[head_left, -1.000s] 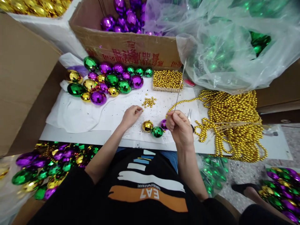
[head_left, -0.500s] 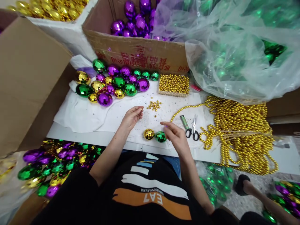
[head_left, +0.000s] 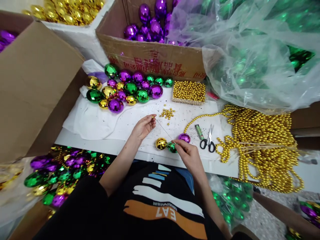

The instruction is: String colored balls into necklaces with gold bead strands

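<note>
- The person's left hand [head_left: 144, 127] pinches 1 small gold bead [head_left: 152, 117] between thumb and forefinger, over the white cloth [head_left: 100, 120].
- The right hand [head_left: 189, 154] has its thumb and fingertips pressed together on a thin, straight strand [head_left: 165, 130]; whether it is needle, wire or thread cannot be told.
- The strand slants up and leftward, its far end near the left fingertips; whether it touches the bead cannot be made out.
- 3 faceted ornaments lie near the right hand: a gold ball [head_left: 161, 143] to its left, a green ball [head_left: 171, 147] partly hidden by its fingertips, and a purple ball [head_left: 184, 137] just beyond its fingers.
- Loose gold beads [head_left: 167, 113] lie scattered beyond the hands; farther back stands a rectangular tray [head_left: 185, 100] full of similar beads.
- To the purple ball's right lie a green lighter [head_left: 199, 132] and black-handled scissors [head_left: 211, 146], and farther right, piled gold bead strings [head_left: 265, 133].
- Beyond the left hand, more faceted ornaments [head_left: 130, 88] sit clustered before a cardboard box [head_left: 120, 53].
</note>
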Motion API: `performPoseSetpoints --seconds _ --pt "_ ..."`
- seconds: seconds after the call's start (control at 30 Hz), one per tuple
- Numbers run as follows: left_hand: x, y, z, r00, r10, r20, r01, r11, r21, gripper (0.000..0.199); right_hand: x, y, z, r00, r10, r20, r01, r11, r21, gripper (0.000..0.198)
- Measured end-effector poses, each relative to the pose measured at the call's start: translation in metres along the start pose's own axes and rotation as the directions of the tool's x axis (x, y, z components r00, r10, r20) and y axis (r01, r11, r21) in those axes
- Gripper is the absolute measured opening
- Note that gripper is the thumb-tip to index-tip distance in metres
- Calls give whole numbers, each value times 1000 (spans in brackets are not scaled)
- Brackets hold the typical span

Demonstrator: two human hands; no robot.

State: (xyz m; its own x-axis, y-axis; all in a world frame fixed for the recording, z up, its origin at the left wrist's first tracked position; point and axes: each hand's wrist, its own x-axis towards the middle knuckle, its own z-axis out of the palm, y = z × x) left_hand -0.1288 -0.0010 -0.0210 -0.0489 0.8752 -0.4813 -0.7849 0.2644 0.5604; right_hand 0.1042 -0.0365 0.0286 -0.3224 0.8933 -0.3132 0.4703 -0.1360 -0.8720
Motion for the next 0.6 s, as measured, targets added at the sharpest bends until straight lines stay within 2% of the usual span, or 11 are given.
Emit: performPoseSetpoints --seconds 0.3,0.6 --pt "-1 0 0 1000 20 -14 -20 999 35 11 -2 -1 -1 1000 0 18 1 1000 -8 38" --pt "-3 3 -3 999 31 25 -32 998 45 13 -5 -4 -2 1000 -24 18 24 1000 5 35"
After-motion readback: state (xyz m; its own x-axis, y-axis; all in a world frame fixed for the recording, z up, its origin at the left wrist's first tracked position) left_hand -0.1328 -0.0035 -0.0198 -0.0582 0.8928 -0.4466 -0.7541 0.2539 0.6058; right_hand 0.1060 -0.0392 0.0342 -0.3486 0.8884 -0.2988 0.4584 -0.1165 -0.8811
